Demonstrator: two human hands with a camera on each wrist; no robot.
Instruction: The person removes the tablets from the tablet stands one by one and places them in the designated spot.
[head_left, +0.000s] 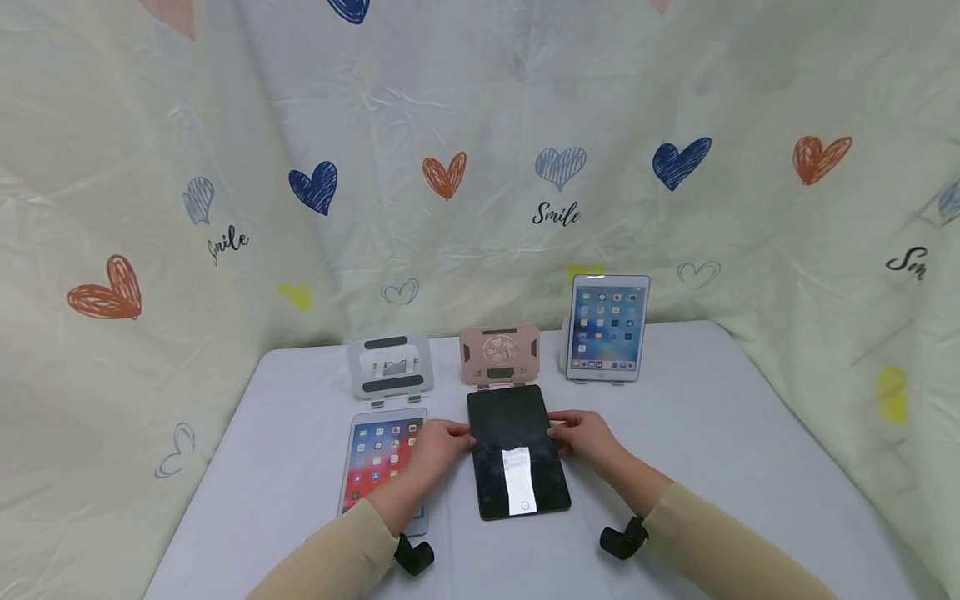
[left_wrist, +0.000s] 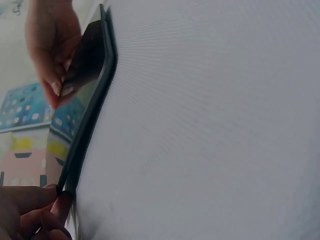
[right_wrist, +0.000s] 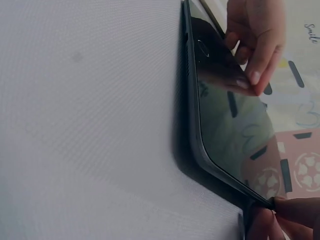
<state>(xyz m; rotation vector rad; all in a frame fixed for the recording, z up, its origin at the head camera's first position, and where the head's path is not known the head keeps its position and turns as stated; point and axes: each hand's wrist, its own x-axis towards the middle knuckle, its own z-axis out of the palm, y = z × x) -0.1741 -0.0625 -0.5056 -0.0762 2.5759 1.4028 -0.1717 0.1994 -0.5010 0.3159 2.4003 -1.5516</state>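
Observation:
Both hands hold a black tablet [head_left: 495,429] by its two long sides, its dark screen facing up. On one side my left hand [head_left: 435,454] pinches the edge between thumb and fingers, passing over part of a white tablet [head_left: 367,450] with a lit red and blue screen. Opposite, the thumb and fingers of my right hand [head_left: 590,437] pinch the other edge. The far end of the black tablet comes right up to the foot of a pink tablet stand [head_left: 472,358]. In the right wrist view a shadow [right_wrist: 182,160] runs along the tablet's side.
A grey-white tablet stand [head_left: 367,371] is behind the white tablet, left of the pink one. At the back right another white tablet [head_left: 609,325] leans upright on a stand. A white cloth covers the table [head_left: 247,467]; a heart-printed curtain [head_left: 480,250] hangs behind.

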